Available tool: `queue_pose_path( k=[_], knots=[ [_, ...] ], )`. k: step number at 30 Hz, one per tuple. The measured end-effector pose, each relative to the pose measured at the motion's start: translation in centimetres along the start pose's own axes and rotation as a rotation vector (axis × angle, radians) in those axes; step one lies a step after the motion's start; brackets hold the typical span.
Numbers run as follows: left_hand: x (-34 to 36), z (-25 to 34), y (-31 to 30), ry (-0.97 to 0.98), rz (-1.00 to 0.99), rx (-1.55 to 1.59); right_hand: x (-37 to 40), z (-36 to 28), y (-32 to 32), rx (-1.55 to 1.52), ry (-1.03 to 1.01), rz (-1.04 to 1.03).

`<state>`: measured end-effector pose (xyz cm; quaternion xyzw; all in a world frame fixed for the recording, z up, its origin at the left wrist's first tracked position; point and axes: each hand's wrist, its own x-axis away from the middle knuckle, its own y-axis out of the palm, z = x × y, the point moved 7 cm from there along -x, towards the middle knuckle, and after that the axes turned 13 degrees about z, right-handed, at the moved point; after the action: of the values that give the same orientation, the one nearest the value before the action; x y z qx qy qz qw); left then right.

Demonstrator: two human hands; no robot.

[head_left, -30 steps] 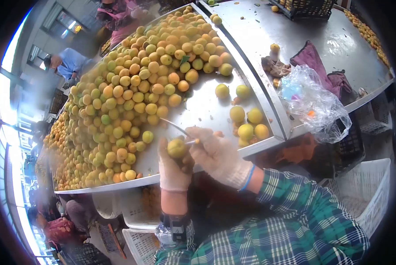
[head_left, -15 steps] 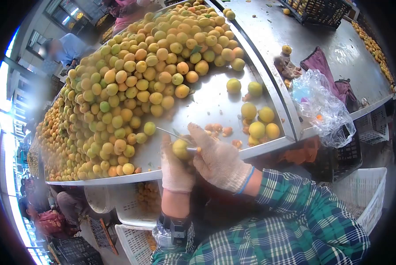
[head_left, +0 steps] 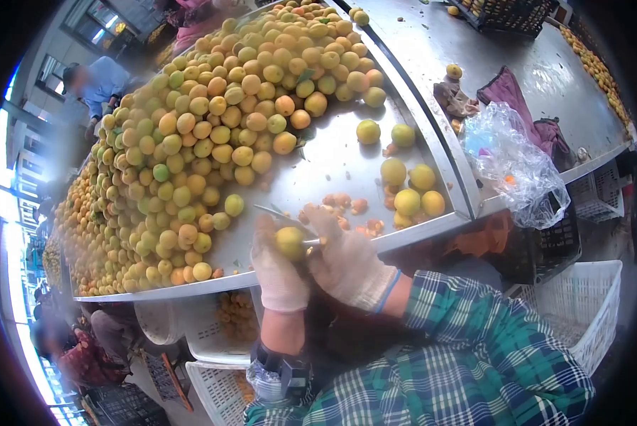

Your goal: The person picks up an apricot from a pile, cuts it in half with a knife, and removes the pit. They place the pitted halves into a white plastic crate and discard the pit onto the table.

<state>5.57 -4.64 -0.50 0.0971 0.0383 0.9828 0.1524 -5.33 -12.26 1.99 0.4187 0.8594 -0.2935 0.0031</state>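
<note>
Left hand (head_left: 278,274): fingers clamped on fruit (head_left: 290,243); right hand (head_left: 350,266), at its 3–4 o'clock, grips thin tool (head_left: 271,211) (tip toward 10, from here).

Daylight floods a metal counter (head_left: 318,170) from bright windows (head_left: 3,145) on the far left, their panes burned out to white with a blue fringe along the outer rim. Glare pools on the bare steel between the heaped fruit (head_left: 221,135) and the counter's right edge, and glints off a clear plastic bag (head_left: 517,170) past its near right corner. Short, soft shadows sit under loose fruit, while the space below the near edge falls dark. A milky haze softens the heap toward the counter's left edge, and a worker in blue (head_left: 107,79) beyond is blurred. The wide lens bends straight lines, and black closes in at the frame's corners.
</note>
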Motion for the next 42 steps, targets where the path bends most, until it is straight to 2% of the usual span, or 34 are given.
queue_pose_path(
  k=[1, 2, 3, 4, 5, 6, 7, 8, 9, 10, 12, 13, 14, 15, 16, 17, 18, 20, 24, 26, 29, 37, 39, 40, 41, 42],
  knots=[
    [0.2, -0.3, 0.1, -0.155, 0.019, 0.098, 0.2, 0.5, 0.6, -0.047, 0.003, 0.022],
    [0.3, -0.2, 0.0, -0.156, 0.019, 0.099, 0.4, 1.0, 1.1, -0.093, 0.005, 0.045],
    [0.5, 1.3, 0.3, 0.122, -0.027, -0.169, 0.4, 1.6, 1.6, -0.092, 0.005, 0.044],
    [1.1, 2.6, 0.8, 0.400, -0.072, -0.436, 0.4, 2.0, 2.4, -0.238, 0.020, -0.010],
    [0.8, 2.3, 0.6, 0.399, -0.068, -0.437, 0.2, 1.6, 2.6, -0.384, 0.036, -0.067],
    [-0.4, -0.5, -0.5, -0.036, -0.007, -0.121, 0.0, 1.3, 2.2, -0.385, 0.035, -0.068],
    [-0.6, -3.3, -0.9, -0.465, 0.053, 0.198, 0.5, 1.7, 2.8, -0.525, 0.246, -0.234],
    [-1.1, -3.5, -1.5, -0.466, 0.051, 0.198, 1.0, 1.0, 2.5, -0.658, 0.459, -0.399],
    [-1.2, -3.8, -1.4, -0.564, -0.049, 0.301, 1.5, -1.1, 0.2, -0.617, 0.720, -0.572],
    [-1.0, -3.9, -0.9, -0.659, -0.149, 0.406, 1.3, -1.0, 0.0, -0.614, 0.719, -0.572],
    [-0.5, -2.7, -0.4, -0.572, -0.131, 0.419, 2.2, -0.2, 0.5, -0.656, 0.961, -0.644],
    [-0.1, -1.6, -0.3, -0.487, -0.114, 0.323, 0.1, -1.3, -0.3, -0.655, 0.512, -0.468],
    [0.0, -0.9, -0.2, -0.403, -0.099, 0.229, 0.8, -0.4, 0.6, -0.652, 0.506, -0.470],
    [-0.3, -2.8, -0.3, -0.695, -0.069, 0.440, 0.4, 0.1, 0.2, -0.498, 0.258, -0.266],
    [-0.5, -3.4, -0.5, -0.694, -0.070, 0.442, 0.3, 0.1, -0.7, -0.340, 0.016, -0.063],
    [-0.5, -3.0, -0.5, -0.654, -0.015, 0.402, 0.2, -0.1, -0.9, -0.137, 0.141, -0.207],
    [-0.4, -2.7, -0.6, -0.616, 0.042, 0.360, 0.3, 0.0, -0.7, -0.137, 0.140, -0.206],
    [-0.4, -2.6, -0.4, -0.620, 0.090, 0.341, 0.7, -0.3, -0.5, 0.009, -0.014, -0.170],
    [-0.5, -2.7, -0.3, -0.650, 0.060, 0.363, 0.7, -0.2, -0.3, 0.113, -0.014, -0.204],
    [-0.4, -2.7, -0.3, -0.630, 0.057, 0.347, 0.7, -0.4, -0.3, 0.187, -0.111, -0.174],
    [0.2, -2.2, -0.2, -0.630, 0.084, 0.317, 0.7, -0.5, -0.4, 0.158, 0.002, -0.237],
    [0.7, -0.6, 0.2, -0.428, 0.086, 0.360, 1.0, -0.1, 1.2, 0.031, 0.040, -0.232],
    [0.7, -0.8, 0.3, -0.462, 0.075, 0.330, 0.8, 0.0, 1.8, -0.017, 0.059, -0.269],
    [0.7, -1.0, 0.4, -0.494, 0.059, 0.302, 0.5, 0.6, 2.0, -0.095, 0.141, -0.282],
    [0.5, -0.9, 0.9, -0.456, -0.004, 0.319, 0.2, 1.2, 2.2, -0.172, 0.221, -0.296],
    [-0.2, -0.4, 0.7, -0.231, -0.005, 0.230, -0.2, 1.8, 2.4, -0.197, 0.240, -0.275]
  ],
)
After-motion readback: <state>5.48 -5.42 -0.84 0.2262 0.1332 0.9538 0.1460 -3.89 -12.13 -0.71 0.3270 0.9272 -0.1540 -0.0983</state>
